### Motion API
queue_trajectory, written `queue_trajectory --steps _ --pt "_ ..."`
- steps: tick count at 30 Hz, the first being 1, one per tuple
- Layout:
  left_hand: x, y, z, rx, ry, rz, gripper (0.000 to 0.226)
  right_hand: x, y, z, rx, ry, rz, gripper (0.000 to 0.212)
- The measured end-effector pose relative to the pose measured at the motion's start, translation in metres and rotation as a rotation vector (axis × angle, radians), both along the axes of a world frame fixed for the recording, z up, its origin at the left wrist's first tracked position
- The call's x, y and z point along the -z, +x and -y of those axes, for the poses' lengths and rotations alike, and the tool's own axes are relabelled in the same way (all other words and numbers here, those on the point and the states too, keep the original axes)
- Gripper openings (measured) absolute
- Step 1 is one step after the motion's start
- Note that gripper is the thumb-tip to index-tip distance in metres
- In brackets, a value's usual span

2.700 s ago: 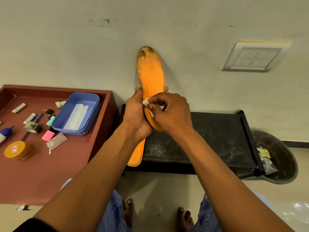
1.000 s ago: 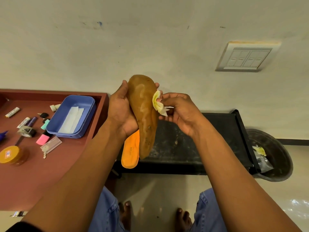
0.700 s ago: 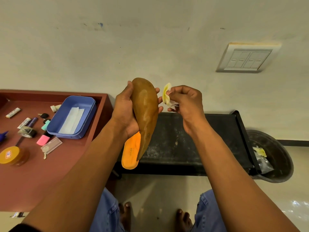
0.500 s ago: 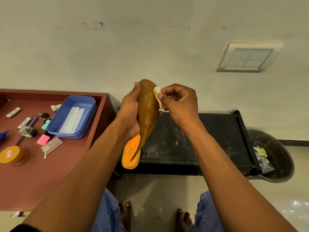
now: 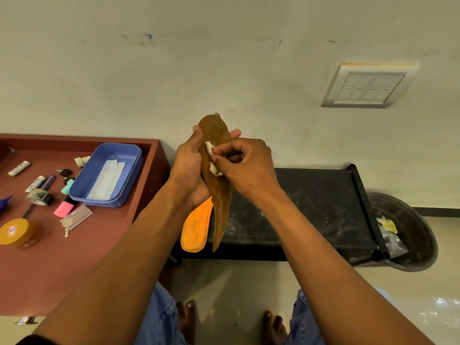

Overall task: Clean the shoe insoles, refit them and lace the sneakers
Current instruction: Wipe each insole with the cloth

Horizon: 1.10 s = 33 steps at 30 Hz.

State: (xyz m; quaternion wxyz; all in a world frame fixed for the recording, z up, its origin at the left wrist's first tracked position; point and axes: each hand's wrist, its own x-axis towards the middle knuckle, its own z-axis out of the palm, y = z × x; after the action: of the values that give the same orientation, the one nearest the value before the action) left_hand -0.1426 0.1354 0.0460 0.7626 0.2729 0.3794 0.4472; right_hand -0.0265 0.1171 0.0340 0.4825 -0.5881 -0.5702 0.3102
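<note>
My left hand (image 5: pixel 190 168) grips two insoles upright in front of me. The front one is a brown insole (image 5: pixel 220 192), its brown side facing me. Behind it an orange insole (image 5: pixel 195 227) shows only its lower end with printed letters. My right hand (image 5: pixel 245 165) pinches a small white wipe (image 5: pixel 211 155) and presses it against the brown insole's upper half. No sneakers or laces are in view.
A red-brown table (image 5: pixel 49 265) at left carries a blue tray (image 5: pixel 129 155) with white wipes, an orange jar (image 5: pixel 15 232), markers, erasers and keys. A black bench (image 5: pixel 318 202) stands below the hands, a dark waste bin (image 5: pixel 418 235) at right. My bare feet are on the floor.
The insole pair was turned from the orange side to the brown side. My right hand lifted the wipe off, came back and now rubs lower on the brown insole.
</note>
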Motion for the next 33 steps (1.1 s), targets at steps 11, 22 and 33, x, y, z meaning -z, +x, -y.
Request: queue_trajectory --steps 11,22,33 --pt "0.001 0.010 0.009 0.124 -0.011 -0.008 0.063 0.004 0.002 0.001 0.312 0.158 0.092 0.003" --pt "-0.001 0.009 0.008 0.148 -0.026 -0.039 0.056 -0.005 0.012 -0.001 0.237 0.022 -0.021 0.006" --pt "0.004 -0.009 -0.012 -0.111 -0.010 0.101 0.056 -0.004 -0.013 0.014 -0.022 -0.016 0.215 0.009"
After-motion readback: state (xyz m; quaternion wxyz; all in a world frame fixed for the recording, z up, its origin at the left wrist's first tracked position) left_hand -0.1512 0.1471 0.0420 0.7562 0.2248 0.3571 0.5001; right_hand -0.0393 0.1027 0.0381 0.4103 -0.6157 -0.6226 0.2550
